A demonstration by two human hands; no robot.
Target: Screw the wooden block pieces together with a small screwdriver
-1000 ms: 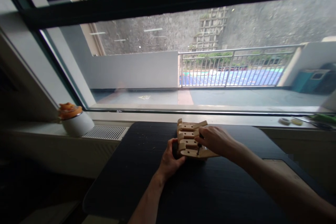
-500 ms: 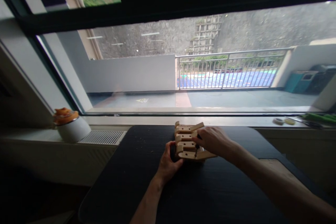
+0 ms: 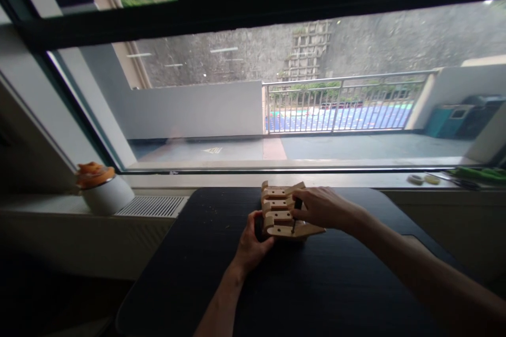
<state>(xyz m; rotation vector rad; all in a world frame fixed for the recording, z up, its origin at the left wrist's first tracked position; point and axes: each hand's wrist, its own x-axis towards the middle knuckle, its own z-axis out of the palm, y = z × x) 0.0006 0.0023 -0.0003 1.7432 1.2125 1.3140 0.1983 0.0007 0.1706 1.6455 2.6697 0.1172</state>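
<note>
A small slatted wooden piece (image 3: 278, 215) with dark holes in its light curved slats lies on the dark table. My left hand (image 3: 253, 237) grips its left near side, thumb along the near edge and fingers around a dark part there. Above its right half, my right hand (image 3: 316, 206) is closed around the black handle of a screwdriver (image 3: 298, 204). The screwdriver stands nearly upright, its shaft pointing down at a hole in the nearest slat. Whether the tip sits in a screw is too small to tell.
The black table (image 3: 197, 274) stands against a windowsill (image 3: 221, 181) and a wide window. On the left ledge is a white pot with an orange top (image 3: 105, 189). Tape rolls (image 3: 422, 179) and scissors (image 3: 462, 183) lie on the sill at right. Small crumbs dot the table's far left.
My right hand has turned and shifted slightly around the screwdriver, showing more of its black handle. The left hand keeps its grip. The whole view has moved a little.
</note>
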